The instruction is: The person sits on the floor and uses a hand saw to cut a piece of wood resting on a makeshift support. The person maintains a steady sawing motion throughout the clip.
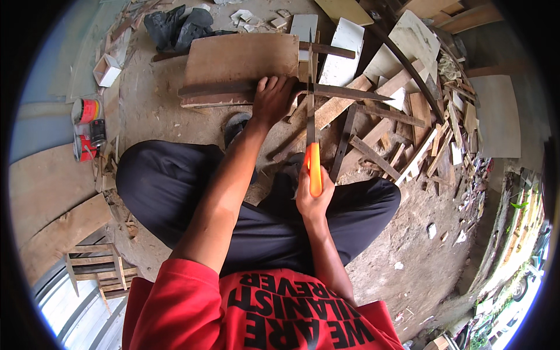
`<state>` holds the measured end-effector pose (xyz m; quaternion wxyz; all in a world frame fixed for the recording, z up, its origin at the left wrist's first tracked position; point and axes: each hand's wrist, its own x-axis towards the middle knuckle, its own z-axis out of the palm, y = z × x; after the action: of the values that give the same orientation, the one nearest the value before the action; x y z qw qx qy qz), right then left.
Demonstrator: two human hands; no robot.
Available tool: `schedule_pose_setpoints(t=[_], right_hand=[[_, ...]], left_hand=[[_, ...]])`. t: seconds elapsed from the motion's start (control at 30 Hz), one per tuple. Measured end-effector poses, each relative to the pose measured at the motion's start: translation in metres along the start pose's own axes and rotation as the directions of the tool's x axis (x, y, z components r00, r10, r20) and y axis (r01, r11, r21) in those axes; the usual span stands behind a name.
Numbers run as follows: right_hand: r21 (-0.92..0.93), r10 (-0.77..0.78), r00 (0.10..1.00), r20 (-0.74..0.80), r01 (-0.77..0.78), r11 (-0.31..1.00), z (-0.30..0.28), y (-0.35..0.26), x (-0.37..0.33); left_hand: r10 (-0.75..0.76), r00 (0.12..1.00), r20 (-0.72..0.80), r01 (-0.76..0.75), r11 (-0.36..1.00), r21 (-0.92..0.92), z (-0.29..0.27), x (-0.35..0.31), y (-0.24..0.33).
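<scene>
The left grip (pixel 273 100) holds 1 wood strip (pixel 353 93) across the block (pixel 242 55); the right grip (pixel 315 193) holds the saw (pixel 311 119) by its orange handle (pixel 315 168), blade crossing the strip just right of the block.

Passage right of the saw (pixel 311 119) was obstructed by scrap wood (pixel 417 114) and the projecting strip (pixel 344 92). Beyond the block (pixel 240 55), the far left was occupied by a bag (pixel 179 28). Room was left over the floor (pixel 153 105) between block and cans (pixel 87 111), bounded nearer by the left knee (pixel 154 181).
</scene>
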<state>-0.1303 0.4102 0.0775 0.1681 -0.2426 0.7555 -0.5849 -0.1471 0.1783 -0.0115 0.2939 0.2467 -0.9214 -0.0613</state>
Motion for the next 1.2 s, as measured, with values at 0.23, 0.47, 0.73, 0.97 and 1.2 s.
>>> schedule_pose_setpoints(t=[0.23, 0.47, 0.73, 0.97, 1.2], right_hand=[[-0.089, 0.063, 0.997, 0.049, -0.058, 0.994, -0.023, -0.006, -0.037], [0.012, 0.14, 0.988, 0.062, -0.141, 0.99, 0.003, -0.022, 0.035], [0.004, 0.226, 0.968, 0.112, -0.228, 0.974, -0.037, -0.015, -0.055], [0.01, 0.084, 0.995, 0.051, -0.085, 0.996, 0.005, -0.019, 0.048], [0.072, 0.127, 0.988, 0.084, -0.133, 0.989, -0.007, -0.013, -0.002]], left_hand=[[0.019, 1.0, -0.012, -0.018, 0.992, 0.123, 0.005, 0.0, 0.0], [0.006, 0.999, -0.05, -0.002, 0.997, 0.081, 0.007, 0.002, 0.003], [-0.011, 1.0, -0.002, 0.011, 0.995, 0.1, 0.008, 0.0, 0.0], [0.012, 0.999, -0.038, -0.008, 0.994, 0.111, 0.01, 0.002, 0.0], [-0.03, 1.0, 0.001, 0.03, 0.997, 0.077, 0.006, -0.001, -0.001]])
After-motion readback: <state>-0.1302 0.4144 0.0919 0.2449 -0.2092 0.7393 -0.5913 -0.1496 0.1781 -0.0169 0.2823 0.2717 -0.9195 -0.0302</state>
